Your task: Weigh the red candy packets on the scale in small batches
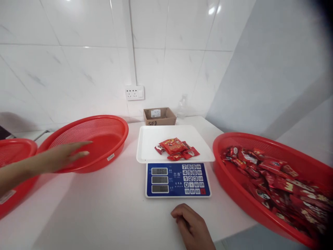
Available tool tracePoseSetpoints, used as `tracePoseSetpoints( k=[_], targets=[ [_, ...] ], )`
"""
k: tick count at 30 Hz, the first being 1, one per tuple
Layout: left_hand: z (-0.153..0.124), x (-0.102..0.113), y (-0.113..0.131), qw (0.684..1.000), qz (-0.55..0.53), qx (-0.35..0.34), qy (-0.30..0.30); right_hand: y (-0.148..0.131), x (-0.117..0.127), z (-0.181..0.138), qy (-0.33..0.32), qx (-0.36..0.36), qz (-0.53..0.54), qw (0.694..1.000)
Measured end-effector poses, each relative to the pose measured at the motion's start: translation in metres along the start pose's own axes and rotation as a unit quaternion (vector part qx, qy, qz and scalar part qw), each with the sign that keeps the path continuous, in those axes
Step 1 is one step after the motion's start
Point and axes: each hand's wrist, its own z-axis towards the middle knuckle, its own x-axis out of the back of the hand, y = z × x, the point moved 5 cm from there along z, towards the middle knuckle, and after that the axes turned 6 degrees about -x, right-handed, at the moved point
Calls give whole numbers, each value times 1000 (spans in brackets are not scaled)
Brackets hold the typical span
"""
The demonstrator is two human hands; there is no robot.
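Observation:
My left hand point(69, 155) reaches over the near side of a red plastic basket point(122, 147), its fingers stretched out and slightly blurred, with nothing seen in them. Loosely curled, my right hand point(191, 225) rests on the table just in front of a digital scale point(178, 180); no object shows in its fingers. On the scale's white tray point(148, 146) lies a small pile of red snack packets point(174, 146), one larger packet on top of smaller ones. The scale's upper display is lit with digits that look like 0.060.
At the right, a large red basket point(235, 201) holds many red wrapped packets point(275, 180) and overhangs the table edge. Another red basket point(24, 144) is cut off at the left. Behind the scale stand a cardboard box point(162, 121) and a clear plastic bottle point(182, 106), near the tiled wall.

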Motion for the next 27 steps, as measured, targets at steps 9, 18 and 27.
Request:
tracePoseSetpoints(
  k=[9, 18, 27],
  targets=[
    [1, -35, 83, 971, -49, -100, -209, -1, -1, 0, -2, 0, -17, 1000],
    [15, -37, 100, 969, -74, -117, -205, -1, 0, 1, -4, 20, -35, 999],
    [47, -45, 222, 910, -176, -333, -172, 4, -2, 1, 26, 42, -32, 998]
  ],
)
